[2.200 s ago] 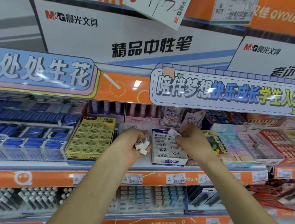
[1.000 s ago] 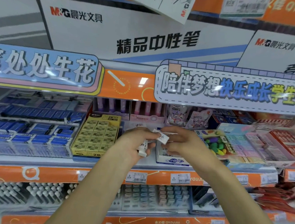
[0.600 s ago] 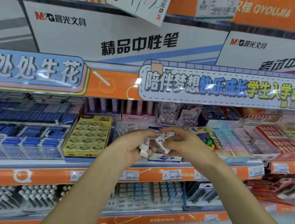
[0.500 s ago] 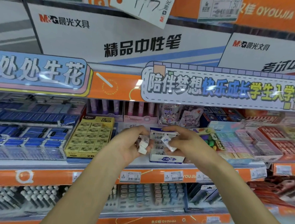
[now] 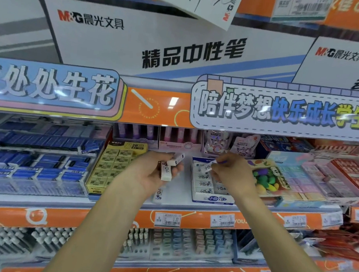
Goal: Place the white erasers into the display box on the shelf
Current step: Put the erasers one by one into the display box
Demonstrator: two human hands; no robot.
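A white and blue display box stands on the middle shelf, with rows of white erasers in it. My left hand is just left of the box and holds a few white erasers in its palm and fingers. My right hand hovers over the box's back rows, pinching one white eraser at its fingertips. One more loose white eraser lies on the shelf below my left hand.
A yellow 2B eraser box stands left of my left hand, with blue eraser trays further left. A box of colourful fruit-shaped erasers and pastel boxes sit to the right. The orange shelf edge carries price tags.
My right hand took one eraser from my left hand and carried it right, over the display box. The left hand stays beside the box with the others.
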